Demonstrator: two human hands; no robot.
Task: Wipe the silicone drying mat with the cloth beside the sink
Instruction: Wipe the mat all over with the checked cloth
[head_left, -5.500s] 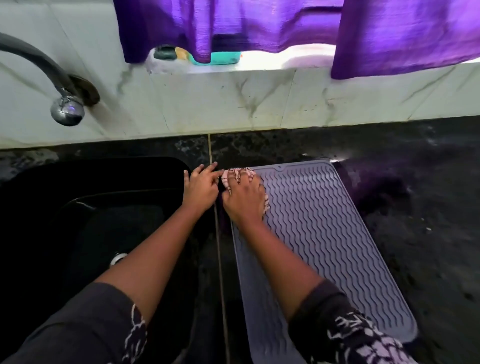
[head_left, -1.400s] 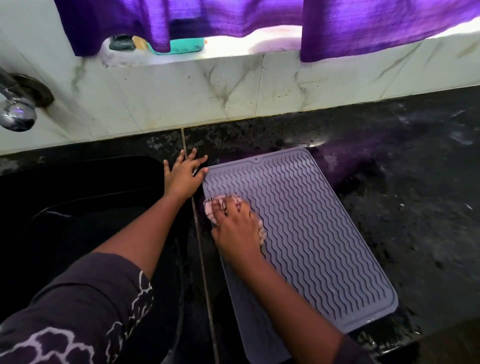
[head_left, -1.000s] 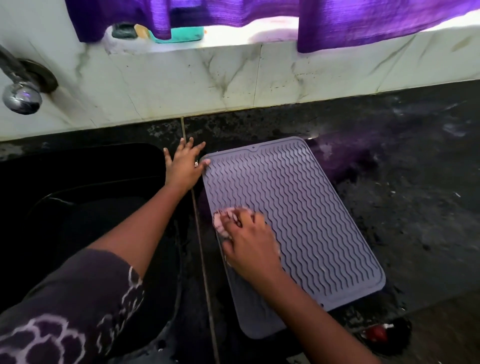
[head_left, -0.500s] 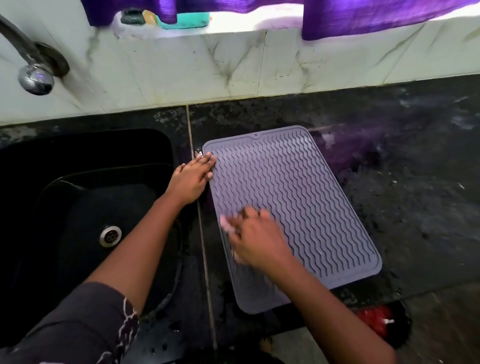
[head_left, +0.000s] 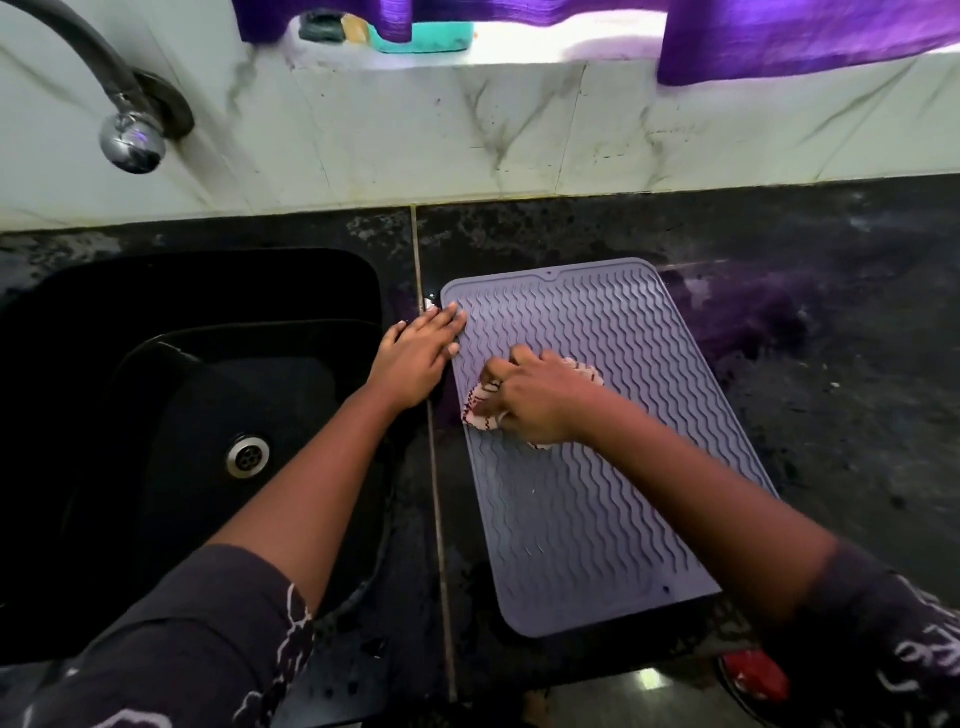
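A grey silicone drying mat (head_left: 597, 499) with wavy ridges lies on the dark counter, just right of the sink. My right hand (head_left: 540, 397) presses a crumpled pink-and-white cloth (head_left: 480, 410) onto the mat's left middle part; the cloth shows at the fingertips and behind the hand, the rest is hidden under the palm. My left hand (head_left: 418, 358) lies flat with fingers together on the mat's upper left edge, half on the counter strip.
A black sink (head_left: 156, 415) with a metal drain (head_left: 248, 456) fills the left. A tap (head_left: 130, 137) hangs over it from the marble wall. Purple curtains (head_left: 779, 36) hang above the window ledge. A red object (head_left: 753, 680) lies below the counter edge.
My right hand has dragged the cloth from the mat's top left corner toward me down its left side, and now sits slightly further right. My left hand slid a little along the mat's left edge.
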